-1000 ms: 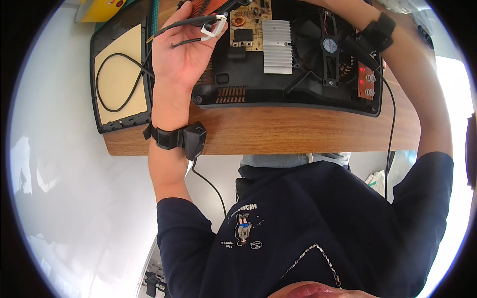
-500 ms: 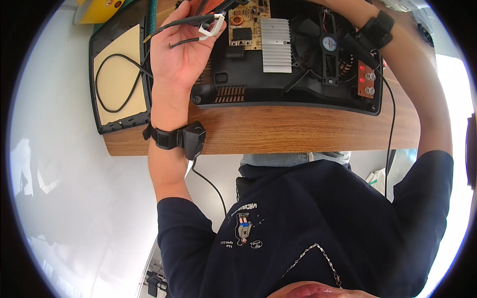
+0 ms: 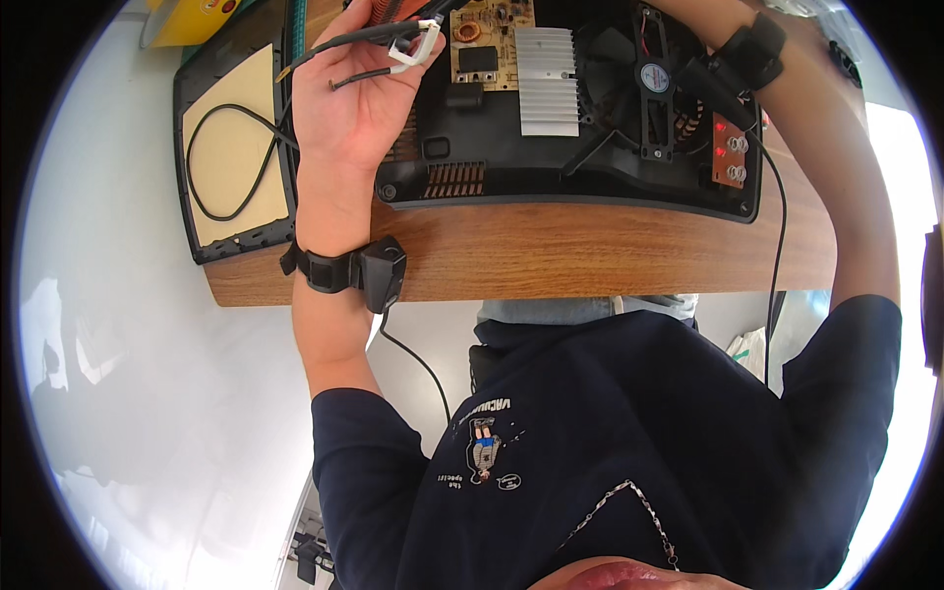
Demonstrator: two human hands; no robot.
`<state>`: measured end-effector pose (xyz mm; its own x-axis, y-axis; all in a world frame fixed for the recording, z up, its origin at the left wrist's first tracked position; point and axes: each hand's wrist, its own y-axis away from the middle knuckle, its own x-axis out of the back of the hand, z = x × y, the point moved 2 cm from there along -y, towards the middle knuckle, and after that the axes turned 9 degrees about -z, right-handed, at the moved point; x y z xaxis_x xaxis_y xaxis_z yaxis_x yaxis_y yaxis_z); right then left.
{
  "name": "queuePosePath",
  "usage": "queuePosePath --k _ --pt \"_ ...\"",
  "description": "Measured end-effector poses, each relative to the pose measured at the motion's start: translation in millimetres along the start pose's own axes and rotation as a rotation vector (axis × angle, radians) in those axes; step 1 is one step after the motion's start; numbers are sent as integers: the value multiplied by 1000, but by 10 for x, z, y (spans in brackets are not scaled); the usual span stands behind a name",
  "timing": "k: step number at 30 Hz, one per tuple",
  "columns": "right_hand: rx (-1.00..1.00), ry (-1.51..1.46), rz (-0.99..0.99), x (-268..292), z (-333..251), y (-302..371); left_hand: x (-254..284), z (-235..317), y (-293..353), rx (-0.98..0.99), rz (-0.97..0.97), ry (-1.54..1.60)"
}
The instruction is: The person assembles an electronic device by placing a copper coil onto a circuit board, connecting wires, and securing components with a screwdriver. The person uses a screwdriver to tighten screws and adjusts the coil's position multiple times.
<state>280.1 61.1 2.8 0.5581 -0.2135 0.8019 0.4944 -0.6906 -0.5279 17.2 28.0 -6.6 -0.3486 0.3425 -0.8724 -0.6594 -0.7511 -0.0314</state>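
My left hand (image 3: pixel 356 113) is palm up at the top, its thumb against a ribbed copper coil (image 3: pixel 389 10) that runs past the upper edge. The fingertips are hidden behind the coil and leads, but the hand appears closed on the coil. Black leads (image 3: pixel 339 44) with a white sleeve (image 3: pixel 421 51) lie over the palm. To the right is an open black appliance housing (image 3: pixel 580 189), with a tan circuit board (image 3: pixel 480 84), a silver finned heat sink (image 3: pixel 548 88) and a black fan (image 3: pixel 624 103). My right forearm reaches over the top right; its hand is beyond the frame.
A black-framed panel with a cream face (image 3: pixel 231 177) and a looped black cable lies at the left. Small red circuit boards (image 3: pixel 728 157) sit in the housing's right corner. A yellow object (image 3: pixel 187 22) stands at the far left. The wooden table (image 3: pixel 551 256) ends near my body.
The housing and its parts appear slightly higher in the picture. My left hand has barely shifted and keeps its hold on the coil.
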Motion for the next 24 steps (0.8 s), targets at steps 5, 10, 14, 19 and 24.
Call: queuePosePath --k 5,10,14,19,24 --pt "-248 34 -162 18 -57 -32 19 18 14 8 -15 12" --pt "-248 63 -139 30 -90 -11 13 5 2 2 29 50" --pt "-325 41 -164 37 -110 -24 16 11 8 -1 30 60" --pt "-449 14 -282 70 -134 -64 23 17 10 -5 61 58" --pt "-295 59 -218 40 -83 -66 18 15 -1 -12 28 18"
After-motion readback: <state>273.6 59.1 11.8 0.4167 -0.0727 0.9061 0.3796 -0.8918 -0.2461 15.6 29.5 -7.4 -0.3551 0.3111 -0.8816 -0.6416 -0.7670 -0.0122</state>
